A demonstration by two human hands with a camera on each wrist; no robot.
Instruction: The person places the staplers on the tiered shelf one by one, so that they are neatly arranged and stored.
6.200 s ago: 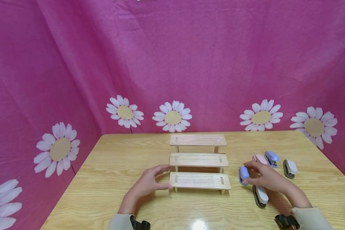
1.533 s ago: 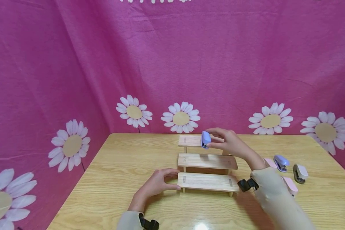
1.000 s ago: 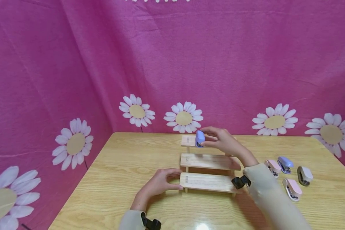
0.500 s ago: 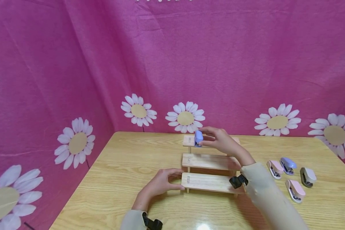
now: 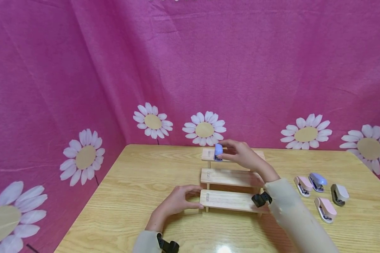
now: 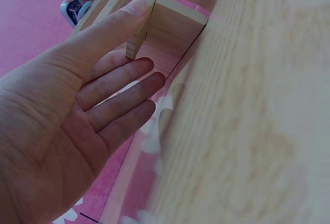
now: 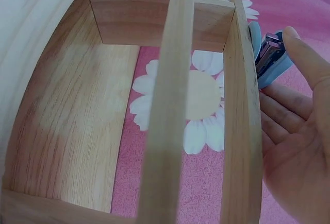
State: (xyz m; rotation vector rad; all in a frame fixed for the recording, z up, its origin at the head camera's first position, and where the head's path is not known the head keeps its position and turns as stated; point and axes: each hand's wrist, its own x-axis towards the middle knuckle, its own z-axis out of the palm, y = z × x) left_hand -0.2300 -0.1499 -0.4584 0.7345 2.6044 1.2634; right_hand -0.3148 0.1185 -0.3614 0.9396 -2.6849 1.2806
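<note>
A three-tier wooden step stand [image 5: 229, 200] is on the table. My left hand [image 5: 177, 202] holds the left end of its lowest board between thumb and index finger; the other fingers are stretched out in the left wrist view. On the top board, near its left end, my right hand [image 5: 240, 154] pinches a small periwinkle-blue stapler [image 5: 219, 149] with thumb and fingers. The right wrist view shows the stapler [image 7: 273, 62] against the top board's edge, its metal inside visible.
To the right lie two pink staplers [image 5: 304, 183], a second blue stapler [image 5: 318, 181] and a white-and-grey stapler [image 5: 340, 194]. Behind the wooden table [image 5: 158, 168] hangs a magenta cloth [image 5: 240, 70] with daisies.
My right hand has brought the blue stapler from the table at right up to the top board, shifting it leftward and then lowering it slightly. The left hand keeps its place at the stand.
</note>
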